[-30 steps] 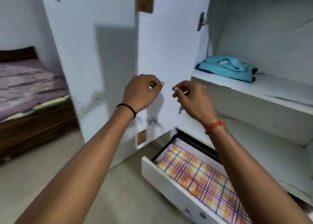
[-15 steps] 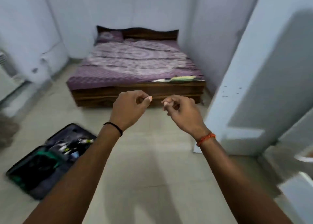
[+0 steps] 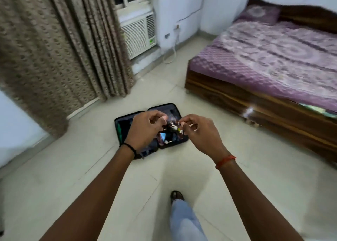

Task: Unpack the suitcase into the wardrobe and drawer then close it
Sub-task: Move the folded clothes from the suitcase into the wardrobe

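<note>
— What's around you right now?

— You're standing on a pale tiled floor (image 3: pixel 76 171) in a bedroom. A patterned beige curtain (image 3: pixel 54 58) is hanging on your left, a white air conditioner (image 3: pixel 138 33) is sitting low in the wall beside it, and a bed (image 3: pixel 264 80) with a purple cover is lying off to your right. One foot (image 3: pixel 176 195) in a sandal, under a light blue trouser leg, is showing at the bottom.

— And the suitcase?

— The suitcase (image 3: pixel 121 129) is lying open flat on the floor ahead of you, between the curtain and the bed, both halves facing up. Mixed small items (image 3: pixel 170 135) are sitting in its right half; they're too blurred to name. Something green is showing at the edge of the left half.

— What are your hands doing?

— You're holding both up in front of you, over the suitcase as the camera sees it. Your left hand (image 3: pixel 144 131), with a black band at the wrist, is curling its fingers (image 3: pixel 158 117) loosely with the thumb near them. Your right hand (image 3: pixel 200 131), with an orange thread at the wrist, is doing the same, fingertips drawn toward the thumb. I can't tell whether either is pinching anything; nothing is plainly showing in them. The two hands are near each other, not touching.
</note>
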